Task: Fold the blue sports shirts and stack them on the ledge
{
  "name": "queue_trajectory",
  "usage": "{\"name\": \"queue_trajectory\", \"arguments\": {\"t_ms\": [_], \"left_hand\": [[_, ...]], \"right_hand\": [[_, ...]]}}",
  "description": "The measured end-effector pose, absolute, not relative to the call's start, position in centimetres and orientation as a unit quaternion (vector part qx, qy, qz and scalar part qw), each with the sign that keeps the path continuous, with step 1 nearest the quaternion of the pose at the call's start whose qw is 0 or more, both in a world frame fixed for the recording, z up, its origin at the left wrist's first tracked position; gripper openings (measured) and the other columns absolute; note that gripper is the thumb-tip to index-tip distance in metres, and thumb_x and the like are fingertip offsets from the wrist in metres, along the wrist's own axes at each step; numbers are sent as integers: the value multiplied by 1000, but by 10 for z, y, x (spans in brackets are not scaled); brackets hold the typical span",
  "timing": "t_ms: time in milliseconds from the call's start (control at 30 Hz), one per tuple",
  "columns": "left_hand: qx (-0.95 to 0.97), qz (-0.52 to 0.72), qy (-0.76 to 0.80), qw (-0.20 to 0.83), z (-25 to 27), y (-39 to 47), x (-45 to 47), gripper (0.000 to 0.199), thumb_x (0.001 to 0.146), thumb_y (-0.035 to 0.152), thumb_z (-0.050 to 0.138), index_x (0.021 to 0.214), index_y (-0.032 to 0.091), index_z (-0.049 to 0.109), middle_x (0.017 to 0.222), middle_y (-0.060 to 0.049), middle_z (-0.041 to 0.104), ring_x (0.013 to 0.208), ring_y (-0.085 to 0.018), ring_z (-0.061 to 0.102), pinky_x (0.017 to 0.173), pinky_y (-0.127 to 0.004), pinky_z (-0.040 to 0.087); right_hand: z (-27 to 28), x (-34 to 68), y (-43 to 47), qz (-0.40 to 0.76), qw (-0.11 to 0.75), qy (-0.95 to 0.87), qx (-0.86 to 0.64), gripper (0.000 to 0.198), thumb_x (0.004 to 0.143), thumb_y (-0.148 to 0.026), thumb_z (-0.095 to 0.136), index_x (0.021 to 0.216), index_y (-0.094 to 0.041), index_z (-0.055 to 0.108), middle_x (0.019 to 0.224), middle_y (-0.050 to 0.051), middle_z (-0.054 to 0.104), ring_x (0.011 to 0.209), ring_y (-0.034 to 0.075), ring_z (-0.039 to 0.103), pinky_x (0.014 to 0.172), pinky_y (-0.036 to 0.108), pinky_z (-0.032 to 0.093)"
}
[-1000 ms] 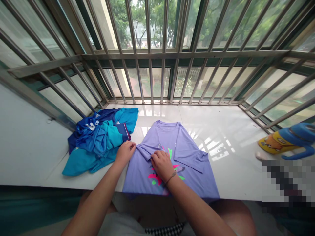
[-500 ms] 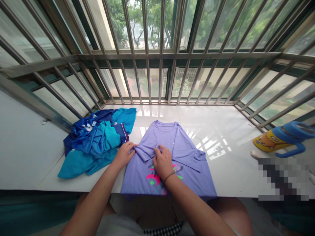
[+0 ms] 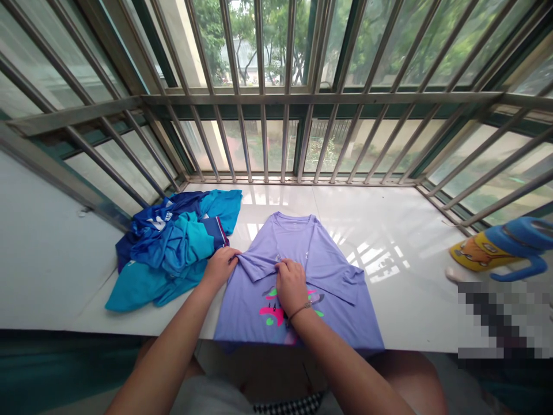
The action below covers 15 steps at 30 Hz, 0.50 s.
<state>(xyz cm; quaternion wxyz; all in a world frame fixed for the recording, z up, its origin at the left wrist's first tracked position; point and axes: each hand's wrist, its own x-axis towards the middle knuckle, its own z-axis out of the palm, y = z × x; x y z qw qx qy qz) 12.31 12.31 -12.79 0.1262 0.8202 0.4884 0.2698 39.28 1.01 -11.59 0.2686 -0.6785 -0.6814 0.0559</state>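
A lavender T-shirt [image 3: 332,323] with a pink, green and black print lies on the white ledge, its neckline toward the window and its lower end at the front edge. Both sleeves are folded inward over the body. My left hand [image 3: 222,266] pinches the shirt's left edge at the sleeve fold. On the middle of the shirt, my right hand [image 3: 292,283] has its fingers closed at the end of the left sleeve; the palm hides part of the print. Close beside my left hand is a heap of blue and teal clothes [image 3: 173,248].
The white ledge [image 3: 415,305] is bounded by metal window bars [image 3: 285,144] at the back and sides. A blue and yellow bottle [image 3: 484,251] lies at the right, near a small pale object [image 3: 453,275] and a blurred-out patch.
My right hand has shifted slightly on the shirt, its fingers now lower against the sleeve. My left hand keeps its pinch. The whole view has moved a little.
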Motion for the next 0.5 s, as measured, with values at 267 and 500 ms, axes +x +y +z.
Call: {"name": "queue_trajectory", "arguments": {"t_ms": [267,500], "left_hand": [[827,263,483,113,-123,104,113,37,101,22,49,115,28,83,109,-9,78,101,-27,69,94,-41,59],[836,205,501,90,-101,97,124,36,91,16,59,114,28,83,111,-11,77,103,-31,69,97,-43,60]], "right_hand": [[-101,392,6,55,253,-659,-706,11,101,-19,62,108,-23,70,108,8,70,109,28,59,109,42,41],[-104,387,3,43,274,-656,-702,13,100,-22,63,113,-23,66,112,9,69,110,29,59,108,44,41]]}}
